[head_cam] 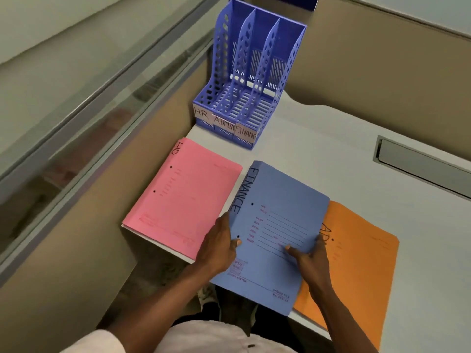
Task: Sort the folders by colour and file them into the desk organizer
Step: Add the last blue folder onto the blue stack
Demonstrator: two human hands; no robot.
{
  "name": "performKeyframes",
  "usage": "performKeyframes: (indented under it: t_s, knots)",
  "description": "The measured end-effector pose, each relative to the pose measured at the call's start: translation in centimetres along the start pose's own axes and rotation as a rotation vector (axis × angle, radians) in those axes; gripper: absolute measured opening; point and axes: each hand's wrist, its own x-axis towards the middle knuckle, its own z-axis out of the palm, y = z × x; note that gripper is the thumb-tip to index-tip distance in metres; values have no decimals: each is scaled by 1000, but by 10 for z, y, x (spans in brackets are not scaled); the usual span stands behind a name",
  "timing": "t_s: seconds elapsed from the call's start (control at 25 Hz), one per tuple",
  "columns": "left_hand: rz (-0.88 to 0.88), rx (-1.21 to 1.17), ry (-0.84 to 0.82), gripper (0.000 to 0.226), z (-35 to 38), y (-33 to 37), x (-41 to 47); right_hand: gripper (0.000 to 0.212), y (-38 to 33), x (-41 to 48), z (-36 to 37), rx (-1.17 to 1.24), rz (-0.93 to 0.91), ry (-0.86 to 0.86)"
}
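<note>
A blue folder (277, 200) marked FINANCE is in the middle, held by both hands. My left hand (220, 244) grips its left edge with the thumb on top. My right hand (309, 258) grips its lower right part. A pink folder stack (183, 197) marked HR lies flat to the left. An orange folder (356, 263) lies to the right, partly under the blue one. The blue desk organizer (288, 70) stands at the back with three slots labelled HR, ADMIN and FINANCE; no folders are in its slots.
The white desk (318, 138) ends at a tan partition on the left and behind. A grey cable slot (420, 166) is set in the desk at the right. A glass panel with a metal rail runs along the far left.
</note>
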Motion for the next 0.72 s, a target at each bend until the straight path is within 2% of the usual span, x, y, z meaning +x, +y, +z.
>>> performKeyframes:
  t_s: [0.24,0.48,0.72]
  knots:
    - [-18,170,-10,64,-2,-12,29,76,7,6,22,-147,-10,115]
    - [-32,185,-9,60,2,-13,41,100,22,10,34,-340,43,186]
    - [-27,219,-16,60,5,-14,44,105,33,3,40,-382,62,201]
